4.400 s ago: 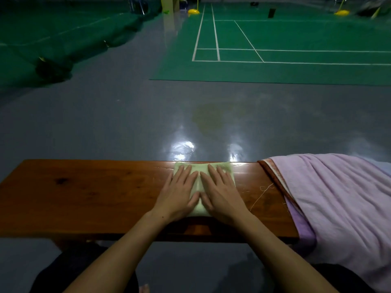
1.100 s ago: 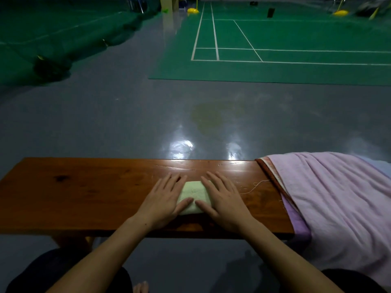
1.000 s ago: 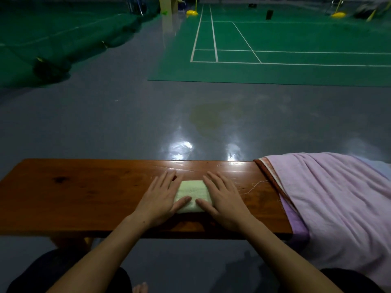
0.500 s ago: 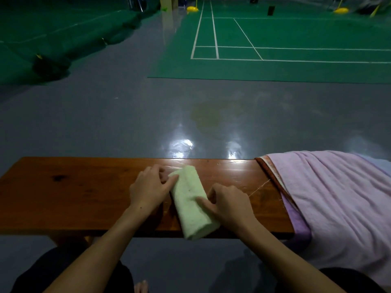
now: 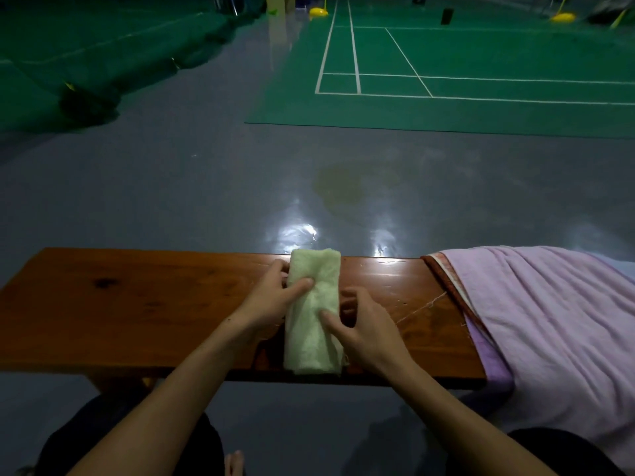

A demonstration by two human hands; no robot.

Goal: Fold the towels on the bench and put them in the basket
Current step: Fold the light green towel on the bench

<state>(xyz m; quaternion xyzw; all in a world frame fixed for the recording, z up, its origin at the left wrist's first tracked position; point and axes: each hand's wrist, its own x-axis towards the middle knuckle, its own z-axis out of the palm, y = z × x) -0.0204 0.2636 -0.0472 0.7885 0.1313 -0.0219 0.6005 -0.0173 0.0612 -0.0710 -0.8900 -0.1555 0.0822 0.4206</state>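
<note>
The pale green towel lies in the lower middle of the frame, folded into a narrow strip that runs from the far edge of the wooden bench to its near edge, with its near end just reaching the bench lip. It looks light, soft and limp: terry cloth with no stiffness, thick from its layers, and likely to spring open or slump if let go. It is neither fragile nor slippery, so a firm pinch should do it no harm. The best hold, by my judgement, is across the folded layers near each end, so that all the layers are caught together and the strip keeps its shape when it is doubled over or lifted.

The left hand comes in from the lower left and grips the towel's left edge at its far half, thumb pressed on top and fingers curled behind and partly under the cloth. The right hand comes in from the lower right and takes the right edge nearer the middle, thumb on top; its fingers bend down beside the towel toward the wood. Both forearms slope inward and up the frame.

A large lilac towel drapes over the bench's right end, not yet folded. No basket is in view.
</note>
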